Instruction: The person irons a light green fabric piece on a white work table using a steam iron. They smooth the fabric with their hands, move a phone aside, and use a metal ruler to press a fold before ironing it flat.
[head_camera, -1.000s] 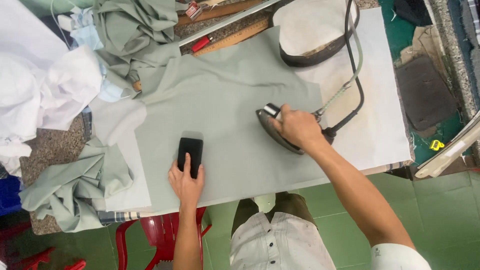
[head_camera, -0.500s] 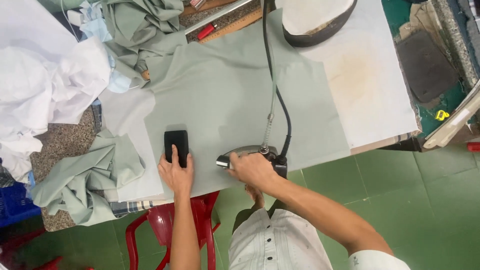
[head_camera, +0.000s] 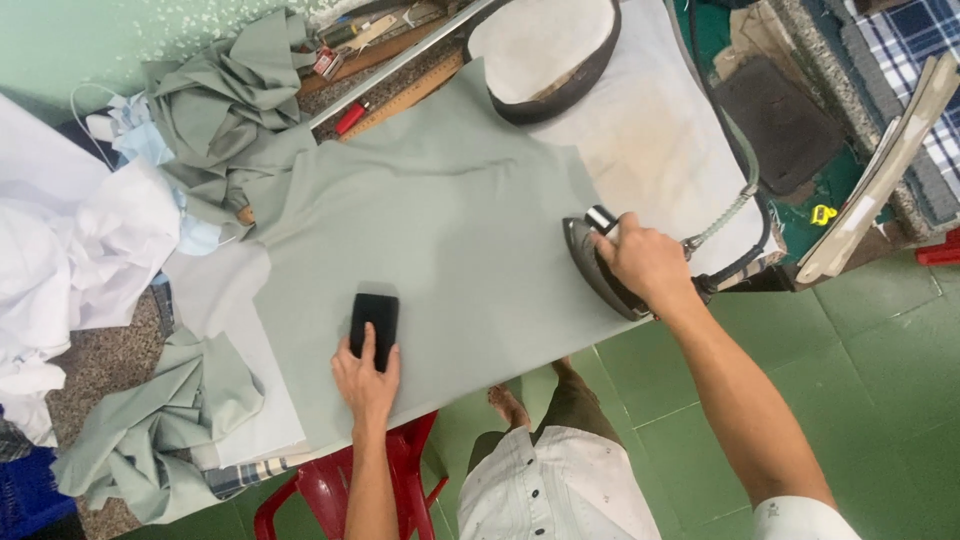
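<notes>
Right hand (head_camera: 648, 262) grips iron (head_camera: 598, 268); left hand (head_camera: 366, 378) presses black block (head_camera: 375, 318).

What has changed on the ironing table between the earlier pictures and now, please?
The right hand has swept the iron from the cloth's near edge, close to the left hand, out to the right edge of the grey-green cloth; its cord now trails off to the right. Nothing was picked up or let go. The left hand still presses the black block on the cloth.
</notes>
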